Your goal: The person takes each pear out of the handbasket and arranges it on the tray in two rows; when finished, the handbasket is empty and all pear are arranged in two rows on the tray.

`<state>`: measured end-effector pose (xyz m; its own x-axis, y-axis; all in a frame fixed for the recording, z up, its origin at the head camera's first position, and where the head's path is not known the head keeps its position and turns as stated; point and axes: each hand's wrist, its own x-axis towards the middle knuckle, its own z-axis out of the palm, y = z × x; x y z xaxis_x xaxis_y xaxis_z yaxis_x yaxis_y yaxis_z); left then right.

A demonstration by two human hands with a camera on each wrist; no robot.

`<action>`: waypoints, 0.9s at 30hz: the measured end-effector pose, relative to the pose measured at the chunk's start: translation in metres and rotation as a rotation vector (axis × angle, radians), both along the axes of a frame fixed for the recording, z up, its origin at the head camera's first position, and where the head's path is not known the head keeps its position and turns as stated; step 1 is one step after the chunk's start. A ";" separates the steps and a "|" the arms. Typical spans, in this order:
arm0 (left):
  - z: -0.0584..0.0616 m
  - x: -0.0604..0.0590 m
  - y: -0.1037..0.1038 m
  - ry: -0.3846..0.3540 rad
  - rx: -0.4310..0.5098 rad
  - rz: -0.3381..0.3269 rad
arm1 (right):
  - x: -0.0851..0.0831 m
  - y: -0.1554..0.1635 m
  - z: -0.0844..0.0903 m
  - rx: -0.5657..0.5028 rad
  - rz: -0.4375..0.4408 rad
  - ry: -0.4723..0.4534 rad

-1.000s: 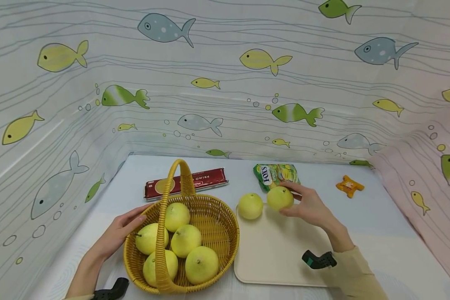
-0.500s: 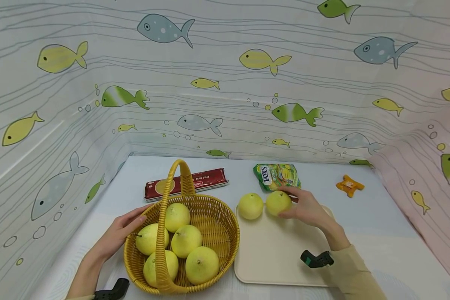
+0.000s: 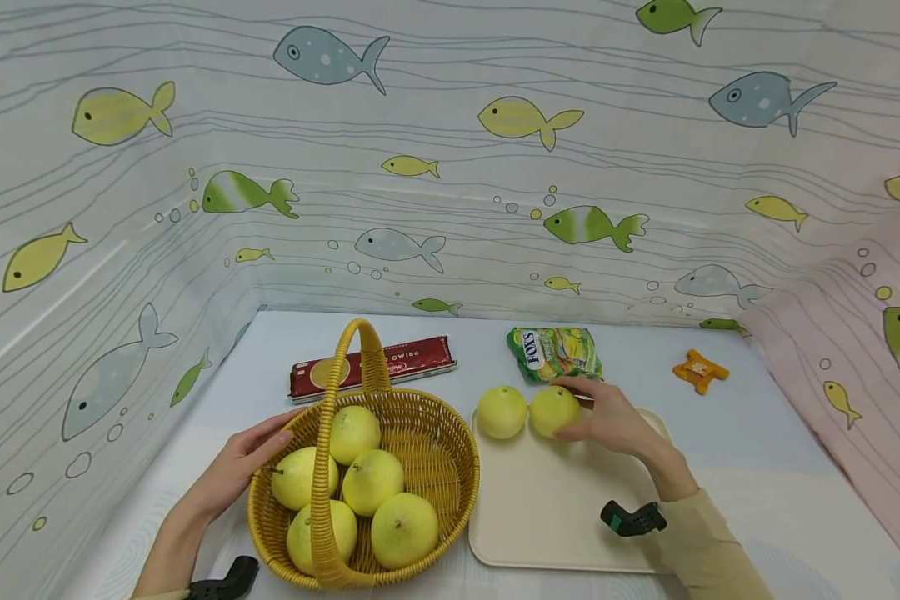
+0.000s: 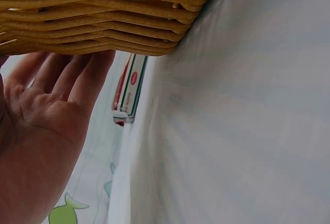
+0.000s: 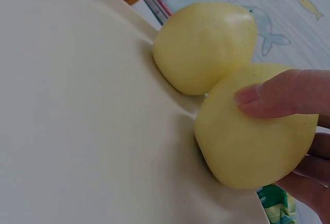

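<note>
My right hand (image 3: 607,417) grips a yellow pear (image 3: 551,411) (image 5: 252,141) that rests on the cream tray (image 3: 562,508) (image 5: 77,121). It touches a second pear (image 3: 501,412) (image 5: 203,46) lying to its left on the tray. A woven yellow basket (image 3: 420,450) (image 4: 103,18) with a tall handle holds several more pears (image 3: 371,482). My left hand (image 3: 240,462) (image 4: 46,95) rests with straight fingers against the basket's left wall.
Behind the basket lies a red biscuit pack (image 3: 371,365) (image 4: 129,92). A green sweets bag (image 3: 553,352) sits just behind the tray and an orange wrapper (image 3: 699,370) farther right. Fish-patterned curtain walls enclose the white table (image 3: 750,450) on three sides.
My right hand has brought the pear down and slightly left onto the tray, up against the other pear. The left hand has stayed on the basket.
</note>
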<state>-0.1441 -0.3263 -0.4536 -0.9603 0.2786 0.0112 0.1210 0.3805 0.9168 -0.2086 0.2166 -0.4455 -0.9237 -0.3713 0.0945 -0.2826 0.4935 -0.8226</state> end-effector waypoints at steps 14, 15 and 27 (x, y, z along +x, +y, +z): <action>-0.003 -0.001 -0.003 -0.008 -0.011 0.016 | -0.001 0.002 -0.003 0.048 0.019 -0.010; -0.003 -0.001 -0.003 -0.010 -0.013 0.018 | -0.001 0.002 -0.003 0.047 0.022 -0.010; -0.002 -0.001 -0.003 -0.025 -0.025 0.032 | -0.004 0.002 -0.007 0.056 0.035 -0.012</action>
